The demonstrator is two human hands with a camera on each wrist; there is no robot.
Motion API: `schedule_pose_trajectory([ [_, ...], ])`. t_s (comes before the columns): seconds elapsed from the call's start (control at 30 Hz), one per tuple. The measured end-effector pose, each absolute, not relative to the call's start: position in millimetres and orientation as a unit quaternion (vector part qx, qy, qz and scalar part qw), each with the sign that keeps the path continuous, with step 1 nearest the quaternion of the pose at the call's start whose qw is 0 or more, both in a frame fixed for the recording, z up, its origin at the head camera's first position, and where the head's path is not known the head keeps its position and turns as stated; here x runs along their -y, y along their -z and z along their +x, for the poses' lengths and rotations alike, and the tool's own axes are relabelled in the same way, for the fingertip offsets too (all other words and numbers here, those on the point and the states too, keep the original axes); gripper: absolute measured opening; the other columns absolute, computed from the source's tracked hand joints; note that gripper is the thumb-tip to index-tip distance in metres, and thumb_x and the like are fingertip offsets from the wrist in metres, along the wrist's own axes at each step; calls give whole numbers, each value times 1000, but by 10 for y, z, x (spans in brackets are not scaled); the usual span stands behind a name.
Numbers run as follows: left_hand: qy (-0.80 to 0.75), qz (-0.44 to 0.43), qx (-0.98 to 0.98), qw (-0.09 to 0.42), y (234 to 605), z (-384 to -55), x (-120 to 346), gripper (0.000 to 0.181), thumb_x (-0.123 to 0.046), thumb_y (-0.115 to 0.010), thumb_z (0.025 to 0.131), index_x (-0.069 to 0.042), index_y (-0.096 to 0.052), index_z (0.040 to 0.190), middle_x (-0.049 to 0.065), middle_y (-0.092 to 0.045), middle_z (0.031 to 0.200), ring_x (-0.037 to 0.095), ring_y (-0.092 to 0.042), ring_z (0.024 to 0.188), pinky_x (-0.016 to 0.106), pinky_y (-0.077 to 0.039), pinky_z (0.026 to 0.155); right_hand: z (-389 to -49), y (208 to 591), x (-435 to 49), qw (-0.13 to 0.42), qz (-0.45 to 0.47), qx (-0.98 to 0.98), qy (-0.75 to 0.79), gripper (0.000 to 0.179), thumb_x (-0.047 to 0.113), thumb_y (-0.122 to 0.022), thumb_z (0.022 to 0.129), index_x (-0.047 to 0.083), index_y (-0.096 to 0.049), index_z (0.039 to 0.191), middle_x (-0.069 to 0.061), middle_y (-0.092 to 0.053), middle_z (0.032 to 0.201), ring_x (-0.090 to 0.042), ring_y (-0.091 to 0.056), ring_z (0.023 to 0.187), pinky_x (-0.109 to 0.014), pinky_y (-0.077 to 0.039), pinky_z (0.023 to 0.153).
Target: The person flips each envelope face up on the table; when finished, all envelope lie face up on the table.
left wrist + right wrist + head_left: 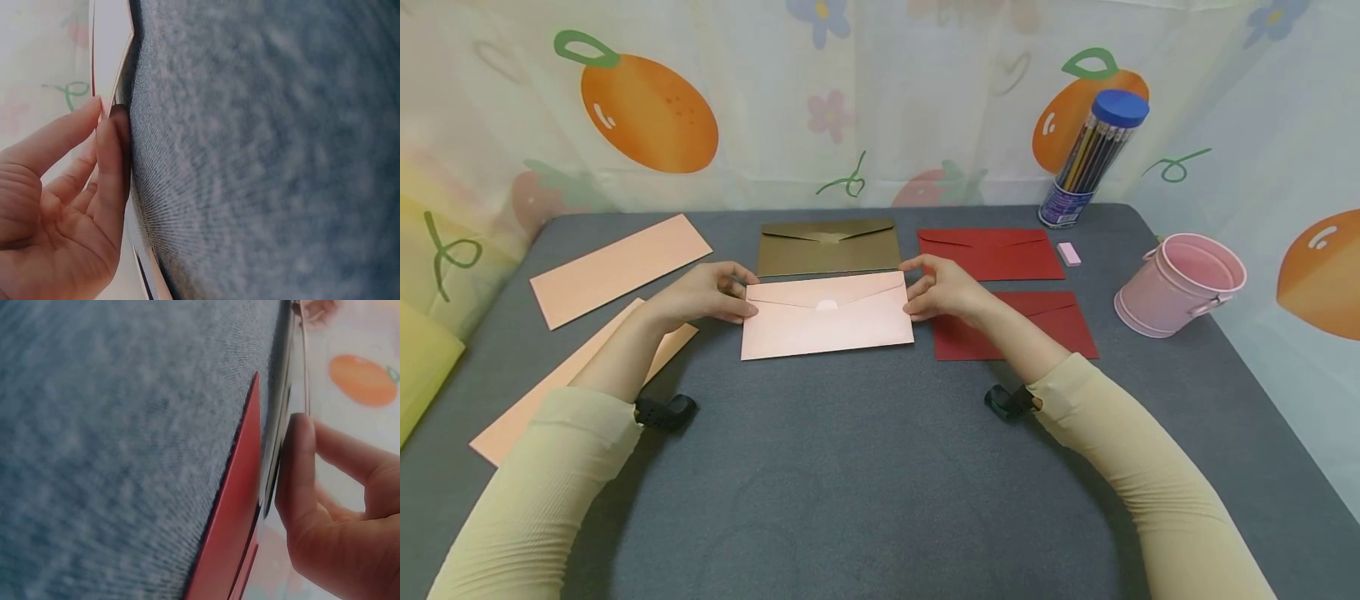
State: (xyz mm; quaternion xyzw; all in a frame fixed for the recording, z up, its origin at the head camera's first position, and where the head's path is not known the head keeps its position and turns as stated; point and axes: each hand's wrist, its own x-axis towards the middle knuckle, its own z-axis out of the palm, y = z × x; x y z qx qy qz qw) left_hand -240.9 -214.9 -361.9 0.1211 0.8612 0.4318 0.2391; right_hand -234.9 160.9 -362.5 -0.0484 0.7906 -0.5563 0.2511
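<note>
The pale pink envelope (827, 332) lies directly between the hands, its long axis running left to right, the right end slightly farther. The left hand (709, 293) pinches its left end and the right hand (951, 288) its right end; neither is clearly nearer. A gold-brown envelope (829, 252) lies just beyond, on the far side. At far right, the pencil tub's label (1066, 205) is too small to read.

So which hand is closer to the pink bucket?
Right. The right hand is left of the pink bucket, pinching the right end of the pink envelope; the left hand pinches its left end, farther away.
</note>
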Motion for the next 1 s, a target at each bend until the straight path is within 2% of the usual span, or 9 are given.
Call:
schedule_pose_trajectory([
  [0.3,-403,114,-881,221,3643,-2436,2125,49,-15,-72,89,4,-50,128,6,-59,98,9,-64,82,22,-58,77,-2350,3640,-1598,253,-46,-800,543,70,-8,-70,84,7,-40,146,-6,-65,87,-13,-68,76,-35,-62,78],
  [0.57,-359,113,-907,189,3652,-2440,2104,44,-20,-75,87,-1,-58,123,7,-62,100,18,-54,89,27,-46,76,-2351,3668,-1587,244,-50,-814,525,68,-8,-71,83,7,-42,144,-6,-64,87,-14,-68,73,-33,-63,75],
  [0.8,-352,125,-906,199,3644,-2436,2103,52,-21,-76,87,1,-56,129,15,-62,114,15,-59,93,22,-48,78,-2344,3674,-1581,244,-53,-822,512,69,-8,-72,82,6,-42,143,-10,-65,92,-14,-68,71,-32,-63,73],
  [1.0,-345,125,-909,196,3648,-2434,2098,51,-20,-76,86,1,-57,129,15,-60,115,17,-57,94,21,-47,76,-2328,3661,-1579,241,-57,-827,505,69,-8,-72,82,6,-43,143,-11,-64,95,-14,-68,72,-33,-63,74],
])
